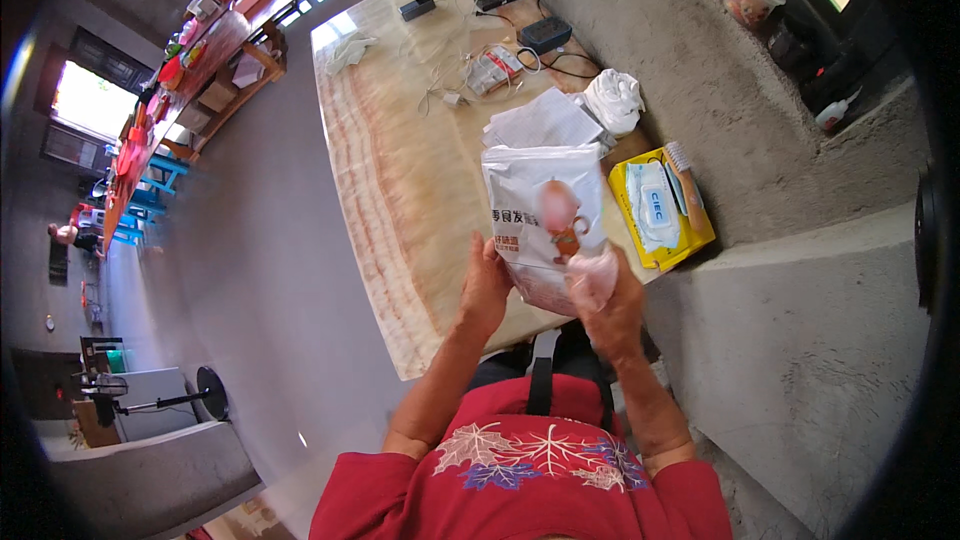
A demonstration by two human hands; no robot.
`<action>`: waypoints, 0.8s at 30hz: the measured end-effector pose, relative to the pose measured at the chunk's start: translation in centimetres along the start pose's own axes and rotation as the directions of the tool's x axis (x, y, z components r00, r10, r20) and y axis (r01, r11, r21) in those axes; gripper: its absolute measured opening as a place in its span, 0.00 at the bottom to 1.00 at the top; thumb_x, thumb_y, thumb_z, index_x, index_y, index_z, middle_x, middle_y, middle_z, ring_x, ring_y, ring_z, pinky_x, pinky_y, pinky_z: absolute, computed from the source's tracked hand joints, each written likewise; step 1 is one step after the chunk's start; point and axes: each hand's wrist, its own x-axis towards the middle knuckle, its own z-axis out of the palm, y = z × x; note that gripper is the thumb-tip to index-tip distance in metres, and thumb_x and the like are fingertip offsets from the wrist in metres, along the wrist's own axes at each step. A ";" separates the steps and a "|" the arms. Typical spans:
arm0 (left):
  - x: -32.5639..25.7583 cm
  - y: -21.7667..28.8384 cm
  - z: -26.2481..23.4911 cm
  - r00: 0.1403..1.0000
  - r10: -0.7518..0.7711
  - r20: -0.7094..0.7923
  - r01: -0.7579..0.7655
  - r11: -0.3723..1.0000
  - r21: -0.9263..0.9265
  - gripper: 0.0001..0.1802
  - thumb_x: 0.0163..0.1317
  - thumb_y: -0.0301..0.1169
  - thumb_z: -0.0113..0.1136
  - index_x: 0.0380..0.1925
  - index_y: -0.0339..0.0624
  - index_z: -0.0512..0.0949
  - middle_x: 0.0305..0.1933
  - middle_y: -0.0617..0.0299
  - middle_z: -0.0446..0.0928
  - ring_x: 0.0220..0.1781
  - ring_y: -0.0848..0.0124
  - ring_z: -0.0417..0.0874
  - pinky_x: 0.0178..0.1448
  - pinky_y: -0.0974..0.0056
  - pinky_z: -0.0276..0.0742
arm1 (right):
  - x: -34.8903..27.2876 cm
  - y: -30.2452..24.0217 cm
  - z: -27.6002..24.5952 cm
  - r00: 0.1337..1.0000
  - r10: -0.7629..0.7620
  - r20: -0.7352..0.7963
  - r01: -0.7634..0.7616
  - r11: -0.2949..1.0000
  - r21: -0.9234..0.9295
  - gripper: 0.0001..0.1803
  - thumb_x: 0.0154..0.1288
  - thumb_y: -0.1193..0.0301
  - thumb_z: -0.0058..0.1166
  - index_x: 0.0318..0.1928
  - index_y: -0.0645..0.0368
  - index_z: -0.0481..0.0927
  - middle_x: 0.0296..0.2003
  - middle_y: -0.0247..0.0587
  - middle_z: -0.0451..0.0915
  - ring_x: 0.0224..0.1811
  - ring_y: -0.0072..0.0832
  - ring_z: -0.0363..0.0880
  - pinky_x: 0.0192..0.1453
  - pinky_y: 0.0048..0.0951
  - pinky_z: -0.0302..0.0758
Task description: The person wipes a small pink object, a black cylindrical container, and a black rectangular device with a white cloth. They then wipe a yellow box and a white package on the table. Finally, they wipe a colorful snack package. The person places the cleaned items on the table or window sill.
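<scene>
Your left hand (pixel 487 285) and right hand (pixel 610 302) both grip the white pouch (pixel 545 220) above the table (pixel 400 180); loosen one and it likely tips or spills.

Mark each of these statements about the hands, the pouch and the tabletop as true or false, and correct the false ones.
1. Both hands hold the white pouch. True: the left hand grips its left edge and the right hand its lower right corner.
2. The pouch lies flat on the table. False: it is held up above the marble table.
3. A yellow pack of wipes sits right of the pouch. True.
4. A brush rests on the yellow pack. True.
5. The right hand holds a black box. False: the black box sits far up the table, untouched.
</scene>
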 end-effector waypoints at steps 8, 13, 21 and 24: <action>7.7 -5.2 -2.6 0.593 0.539 0.599 -0.232 0.826 -0.513 0.17 0.61 0.35 0.53 0.48 0.43 0.66 0.39 0.62 0.69 0.44 0.63 0.73 0.57 0.53 0.69 | -3.7 -2.4 3.0 0.814 -0.501 0.294 0.581 0.709 -0.401 0.28 0.46 0.59 0.61 0.51 0.53 0.74 0.42 0.44 0.72 0.41 0.39 0.72 0.43 0.39 0.69; 6.1 -5.0 1.0 0.555 0.478 0.680 0.057 0.794 -0.605 0.14 0.62 0.35 0.52 0.46 0.43 0.66 0.36 0.64 0.68 0.42 0.67 0.71 0.57 0.56 0.67 | -3.8 -2.1 3.6 0.735 -0.468 0.491 0.617 0.762 -0.197 0.35 0.43 0.59 0.61 0.56 0.52 0.72 0.50 0.41 0.69 0.50 0.36 0.68 0.54 0.42 0.63; 1.9 -5.7 0.9 0.850 0.242 0.468 0.023 0.871 -0.490 0.20 0.61 0.44 0.52 0.48 0.46 0.66 0.36 0.63 0.68 0.39 0.67 0.72 0.49 0.58 0.71 | 2.0 0.7 5.1 0.919 -0.290 0.266 0.381 0.825 -0.418 0.31 0.49 0.65 0.58 0.55 0.59 0.70 0.56 0.48 0.65 0.58 0.46 0.62 0.60 0.46 0.59; 1.3 -5.5 0.8 0.872 0.205 0.445 0.035 0.880 -0.473 0.21 0.60 0.46 0.52 0.48 0.46 0.66 0.37 0.62 0.68 0.39 0.67 0.73 0.48 0.58 0.72 | 2.2 -1.0 5.7 0.887 -0.369 0.277 0.441 0.855 -0.275 0.30 0.54 0.66 0.55 0.56 0.68 0.66 0.59 0.59 0.59 0.59 0.50 0.59 0.63 0.48 0.58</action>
